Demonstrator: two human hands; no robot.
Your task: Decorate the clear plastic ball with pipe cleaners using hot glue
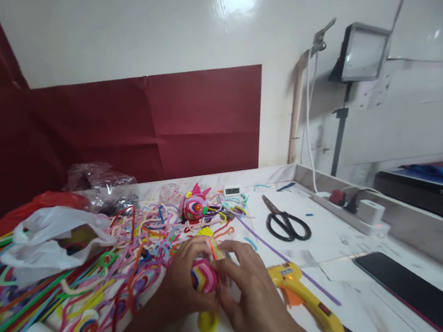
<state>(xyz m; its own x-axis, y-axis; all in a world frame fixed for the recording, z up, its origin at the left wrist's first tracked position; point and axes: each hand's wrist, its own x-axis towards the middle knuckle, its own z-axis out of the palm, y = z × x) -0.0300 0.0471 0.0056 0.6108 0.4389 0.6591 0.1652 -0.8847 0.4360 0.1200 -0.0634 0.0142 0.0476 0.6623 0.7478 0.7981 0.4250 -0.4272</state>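
Observation:
A round striped pipe-cleaner piece in pink, white, yellow and blue sits between my two hands. My left hand is closed around its left side, fingers over the top and thumb below. From the right, my right hand grips the same piece, its fingertips pressed at the striped edge. The right side of the piece is largely hidden by those fingers. Just under my hands lies a small yellow coil. Behind them rests a pink pipe-cleaner figure with spiky fins and an orange round eye.
Loose pipe cleaners cover the left side, beside a white plastic bag. To the right lie a yellow glue gun, black-handled scissors, a purple pipe cleaner and a phone. A power strip runs along the ledge.

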